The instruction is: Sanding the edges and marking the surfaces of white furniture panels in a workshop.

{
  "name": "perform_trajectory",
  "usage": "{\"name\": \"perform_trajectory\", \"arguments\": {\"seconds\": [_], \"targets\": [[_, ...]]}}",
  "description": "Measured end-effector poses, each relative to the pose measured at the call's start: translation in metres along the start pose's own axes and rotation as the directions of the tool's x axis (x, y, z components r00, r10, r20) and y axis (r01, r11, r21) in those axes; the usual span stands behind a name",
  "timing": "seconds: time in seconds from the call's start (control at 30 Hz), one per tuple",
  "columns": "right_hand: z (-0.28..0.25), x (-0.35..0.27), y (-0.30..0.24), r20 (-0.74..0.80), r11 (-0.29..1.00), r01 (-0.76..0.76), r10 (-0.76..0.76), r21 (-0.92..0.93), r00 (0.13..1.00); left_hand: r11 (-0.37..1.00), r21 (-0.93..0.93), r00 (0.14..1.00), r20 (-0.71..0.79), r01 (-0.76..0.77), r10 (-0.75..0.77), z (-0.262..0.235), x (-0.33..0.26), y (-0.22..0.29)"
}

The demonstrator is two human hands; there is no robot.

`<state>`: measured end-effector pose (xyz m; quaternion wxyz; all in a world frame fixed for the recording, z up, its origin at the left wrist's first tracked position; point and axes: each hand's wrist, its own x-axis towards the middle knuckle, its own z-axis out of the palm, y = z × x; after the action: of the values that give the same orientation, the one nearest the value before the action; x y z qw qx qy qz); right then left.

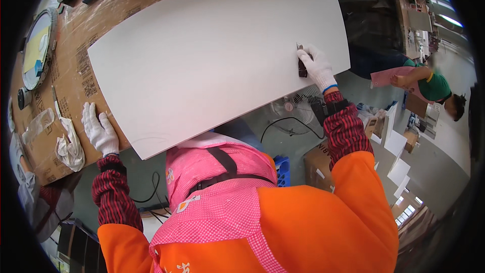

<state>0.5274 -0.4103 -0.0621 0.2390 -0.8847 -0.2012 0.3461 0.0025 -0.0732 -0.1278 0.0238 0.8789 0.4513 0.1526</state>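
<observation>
A large white panel [217,65] lies flat on a cardboard-covered table [108,15]. Near the panel's right end, my gloved right hand [318,65] is closed around a small dark brown block [302,65] with a pale tip, and the block rests against the white surface. My left hand [101,131], also in a white glove, lies open with its fingers apart on the cardboard, just left of the panel's edge. Faint curved marks show at the panel's near left corner.
On the left stand a round tray [52,25], a crumpled white cloth [69,146] and a thin-bladed tool [55,102]. Below the panel's right end is a floor fan [295,108] with a black cable. Another person [433,85] is at the right, and a cardboard box [318,167] sits below.
</observation>
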Motion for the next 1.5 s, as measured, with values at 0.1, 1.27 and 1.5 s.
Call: {"name": "perform_trajectory", "arguments": {"seconds": [0.1,1.27,1.5], "targets": [[0.007,0.004,0.006,-0.009,0.948,0.107,-0.115,-0.3,0.993,1.0,0.0,1.0,0.003,0.01,-0.01,0.002,0.0,0.001],[0.088,-0.002,-0.057,-0.22,0.965,0.057,-0.116,-0.257,0.969,0.999,-0.025,0.999,-0.013,0.038,-0.038,-0.006,-0.003,-0.005],[0.318,-0.121,-0.198,0.496,0.672,0.701,-0.537,-0.237,0.682,0.999,-0.033,1.0,-0.007,0.026,-0.026,0.006,-0.001,0.01]]}}
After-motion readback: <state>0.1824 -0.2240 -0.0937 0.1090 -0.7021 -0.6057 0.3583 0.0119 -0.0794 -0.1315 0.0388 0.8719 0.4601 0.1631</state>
